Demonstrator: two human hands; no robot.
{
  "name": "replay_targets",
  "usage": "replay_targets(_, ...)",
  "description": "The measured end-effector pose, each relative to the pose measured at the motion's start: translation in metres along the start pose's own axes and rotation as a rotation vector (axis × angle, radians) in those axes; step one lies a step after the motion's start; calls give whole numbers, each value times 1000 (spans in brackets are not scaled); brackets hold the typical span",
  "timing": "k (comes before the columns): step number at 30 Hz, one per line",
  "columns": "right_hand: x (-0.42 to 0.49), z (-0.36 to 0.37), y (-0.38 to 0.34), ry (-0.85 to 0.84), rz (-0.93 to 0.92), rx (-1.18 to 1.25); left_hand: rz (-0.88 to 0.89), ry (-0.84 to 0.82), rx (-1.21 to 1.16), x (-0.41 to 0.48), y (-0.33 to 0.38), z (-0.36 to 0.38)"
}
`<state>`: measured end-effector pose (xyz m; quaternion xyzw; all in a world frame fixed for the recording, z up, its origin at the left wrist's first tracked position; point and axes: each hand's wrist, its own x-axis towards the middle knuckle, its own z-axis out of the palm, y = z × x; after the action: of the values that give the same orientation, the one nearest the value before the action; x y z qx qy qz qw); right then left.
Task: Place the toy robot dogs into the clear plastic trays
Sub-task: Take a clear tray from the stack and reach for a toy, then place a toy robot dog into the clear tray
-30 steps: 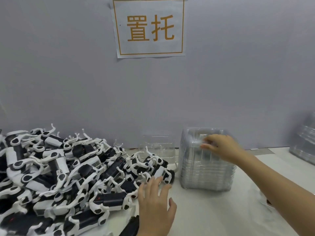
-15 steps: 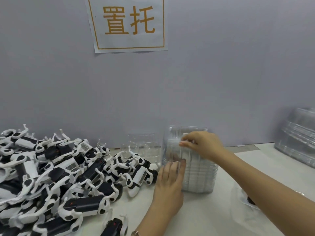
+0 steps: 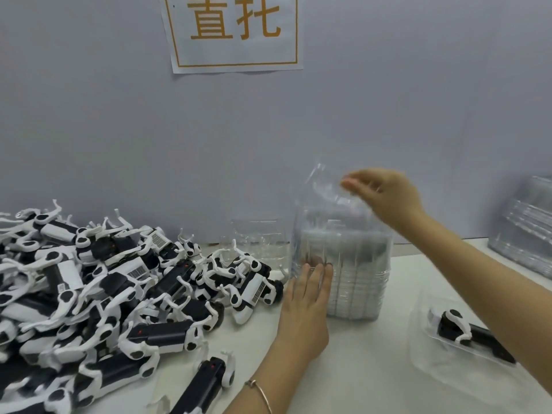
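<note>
Left hand (image 3: 307,297) is flat against the near-left face of the tray stack (image 3: 355,273), fingers straight and together, pressing on it. Right hand (image 3: 385,195) is above the stack, fingertips pinched on the top tray (image 3: 321,189). That tray is tilted with its left corner raised above the stack; it's blurred, so can't tell if its other edge touches the stack. The stack stands on the white table (image 3: 358,372), near the grey wall. Toy robot dogs (image 3: 104,288) lie in a big black-and-white heap on the left, the nearest just beside the stack and left hand. 1 packed dog (image 3: 457,327) lies in a separate clear tray (image 3: 424,351) at right, partly under the right forearm. 1 loose tray (image 3: 257,237) sits behind the heap by the wall. A second stack (image 3: 525,234) is at far right. Paper sign (image 3: 236,31) on the wall, thin bracelet (image 3: 260,392) on the left wrist.
</note>
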<state>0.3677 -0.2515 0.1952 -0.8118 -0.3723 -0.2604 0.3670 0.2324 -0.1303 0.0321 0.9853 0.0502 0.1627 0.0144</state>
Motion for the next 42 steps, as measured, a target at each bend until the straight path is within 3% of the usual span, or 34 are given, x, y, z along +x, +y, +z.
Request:
replay_targets(3,-20,-35,-28,243,-217,135,14,66,-191,-9,-19,-19)
replay_targets(6,-83,-45,-52,266,-460,120,-129,309,-221,-44,-60,-48)
replay_targets(7,-108,-40,-57,239,-509,94,-231,256,-141,-61,-77,-54)
replay_targets(9,-155,-18,-64,158,-568,7,-468,-55,11,-97,-108,-59)
replay_targets(11,-191,13,-68,18,-596,-54,-624,-337,-60,-126,-124,-60)
replay_targets(13,-211,41,-72,-132,-576,-83,-677,-486,-226,-142,-126,-62)
replay_targets(17,-219,69,-80,-491,-311,-95,-657,-650,-114,-136,-124,-68)
replay_targets(21,-224,72,-67,-638,-206,-68,-639,-687,-147,-126,-127,-73)
replay_targets(23,-222,68,-67,-705,-171,-89,-665,-607,-287,-130,-136,-80)
replay_targets(25,-220,63,-67,-747,-132,-70,-702,-372,-506,-134,-144,-92)
replay_targets(27,-214,57,-73,-676,-67,87,-707,-90,-810,-135,-144,-105)
replay_targets(29,-202,53,-87,-516,88,394,-608,103,-1101,-131,-131,-115)
replay_targets(32,-178,51,-109,-476,253,757,-434,208,-1427,-115,-97,-116)
replay_targets(35,-158,53,-125,-573,247,834,-369,226,-1658,-93,-65,-107)
replay_targets(39,-149,51,-113,-365,488,886,-262,49,-1663,-83,-61,-94)
replay_targets(42,-150,41,-84,-210,712,1024,-224,-122,-1212,-101,-73,-75)
